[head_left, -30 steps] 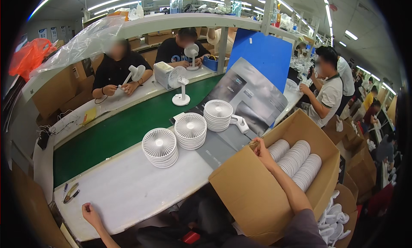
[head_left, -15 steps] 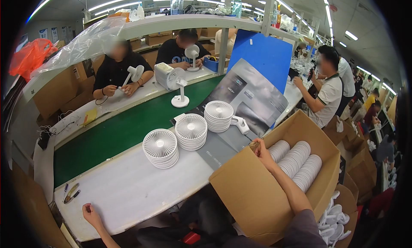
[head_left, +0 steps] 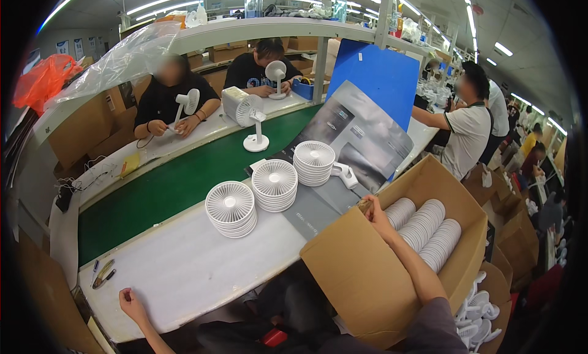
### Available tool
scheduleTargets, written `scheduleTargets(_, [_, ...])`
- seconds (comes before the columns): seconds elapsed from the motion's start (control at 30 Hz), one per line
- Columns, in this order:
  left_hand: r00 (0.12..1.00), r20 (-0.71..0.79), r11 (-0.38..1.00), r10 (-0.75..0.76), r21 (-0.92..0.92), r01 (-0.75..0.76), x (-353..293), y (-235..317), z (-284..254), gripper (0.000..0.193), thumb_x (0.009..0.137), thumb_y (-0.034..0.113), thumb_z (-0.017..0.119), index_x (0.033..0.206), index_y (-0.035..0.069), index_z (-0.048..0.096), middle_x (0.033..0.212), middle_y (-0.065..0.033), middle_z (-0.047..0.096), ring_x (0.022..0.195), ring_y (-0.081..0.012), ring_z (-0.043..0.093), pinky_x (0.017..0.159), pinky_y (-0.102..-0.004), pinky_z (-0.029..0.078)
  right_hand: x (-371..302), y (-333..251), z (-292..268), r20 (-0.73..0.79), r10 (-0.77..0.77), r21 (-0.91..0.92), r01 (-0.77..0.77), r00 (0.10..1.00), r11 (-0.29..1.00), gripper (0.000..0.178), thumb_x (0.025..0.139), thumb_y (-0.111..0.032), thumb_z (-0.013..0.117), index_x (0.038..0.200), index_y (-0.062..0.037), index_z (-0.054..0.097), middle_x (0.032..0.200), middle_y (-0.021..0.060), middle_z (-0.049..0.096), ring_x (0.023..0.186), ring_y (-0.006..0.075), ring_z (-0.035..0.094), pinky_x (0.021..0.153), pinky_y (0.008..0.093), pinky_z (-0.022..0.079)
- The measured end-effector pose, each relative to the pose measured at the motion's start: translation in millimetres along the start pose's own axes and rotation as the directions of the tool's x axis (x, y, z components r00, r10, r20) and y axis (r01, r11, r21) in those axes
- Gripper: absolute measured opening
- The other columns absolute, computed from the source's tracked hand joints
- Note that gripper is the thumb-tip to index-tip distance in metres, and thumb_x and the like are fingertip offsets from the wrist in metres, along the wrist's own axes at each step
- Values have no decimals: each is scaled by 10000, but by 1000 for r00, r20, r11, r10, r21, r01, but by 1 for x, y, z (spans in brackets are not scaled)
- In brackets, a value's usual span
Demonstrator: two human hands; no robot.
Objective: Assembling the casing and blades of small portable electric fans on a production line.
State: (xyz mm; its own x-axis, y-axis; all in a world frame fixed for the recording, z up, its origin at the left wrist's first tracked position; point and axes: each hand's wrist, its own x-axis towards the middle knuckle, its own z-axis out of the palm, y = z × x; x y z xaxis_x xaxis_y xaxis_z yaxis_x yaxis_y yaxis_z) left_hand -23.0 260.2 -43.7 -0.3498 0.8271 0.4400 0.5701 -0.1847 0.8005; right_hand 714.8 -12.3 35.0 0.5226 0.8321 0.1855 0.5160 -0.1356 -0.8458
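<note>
My left hand [head_left: 131,306] rests at the near left of the white worktop [head_left: 184,274], its fingers curled in with nothing visible in them. At the right, my right hand [head_left: 376,214] grips the far corner of an open cardboard box [head_left: 352,274]. My right forearm lies across the box opening. Inside the box, white ribbed discs [head_left: 422,225] are packed on edge in rows. Three stacks of round white fan grilles stand on the table: a near stack [head_left: 231,208], a middle stack [head_left: 274,185] and a far stack [head_left: 314,163]. Beside the far stack lies a white fan stand part [head_left: 345,176].
Beyond the worktop runs a green conveyor belt [head_left: 153,201] bearing a white desk fan [head_left: 255,133]. Pliers [head_left: 104,274] lie at the left edge. A carton of white fan parts [head_left: 478,311] stands at the lower right. Co-workers sit across the belt, handling fans.
Both my hands stay in place; the view has shifted slightly. Across the belt, the fan in the left co-worker's hands has turned. The co-worker at right now reaches an arm toward the bench.
</note>
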Motion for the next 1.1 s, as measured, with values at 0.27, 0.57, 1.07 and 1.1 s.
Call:
scheduleTargets(0.27, [1000,-11,1000,-7,4,7,-2,-3,-5,96,852,17,555,910,14,631,809,-56,609,729,-170,519,728,-270,456,-7,3,9,7,18,21,-18,1000,1000,627,876,-105,672,1420,-167,368,685,-18,472,614,92,437,571,244,350])
scheduleTargets(0.57, [1000,12,1000,-12,25,12,-2,-18,-1,118,849,4,555,934,17,636,834,-64,634,750,-176,547,746,-276,470,-5,10,15,-17,24,22,-23,1000,999,625,869,-92,672,1410,-171,370,678,-21,472,609,91,441,566,242,351])
scheduleTargets(1.07, [1000,-14,996,5,89,-4,-3,-39,-5,113,862,37,583,944,13,657,814,-62,636,739,-170,549,724,-269,468,-6,23,42,-17,21,30,-20,1000,999,622,859,-80,673,1403,-177,389,651,-35,442,583,80,394,542,244,323])
scheduleTargets(1.1, [1000,-17,995,19,101,-18,3,-43,-12,112,865,40,584,944,13,659,811,-61,635,737,-166,548,718,-266,466,-7,19,49,-26,22,39,-21,999,999,615,857,-79,674,1400,-173,400,646,-37,438,581,80,389,539,243,319])
